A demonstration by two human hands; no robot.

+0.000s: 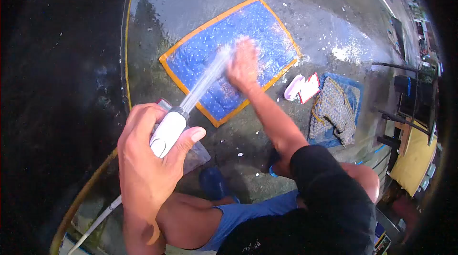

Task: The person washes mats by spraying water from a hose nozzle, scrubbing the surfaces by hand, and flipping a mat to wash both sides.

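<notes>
My left hand [150, 154] is closed around a white spray nozzle [169, 132] in the lower left of the view. Water streams from its tip onto a blue dotted mat [205, 66] with an orange border, which lies on the wet floor. On the middle of the mat rests my right hand [244, 64], blurred at the fingertips and partly covered by spray; whether it holds anything is unclear. Right of the mat are a pink brush-like object [294, 87] and a white-and-red packet [310, 88].
A crumpled knitted cloth [334, 111] lies on a blue mat [358, 93] at the right. A pale hose [98, 221] and a brown hose [86, 190] run along the lower left. Beyond, at the far right, stands a yellow-covered piece of furniture [414, 162].
</notes>
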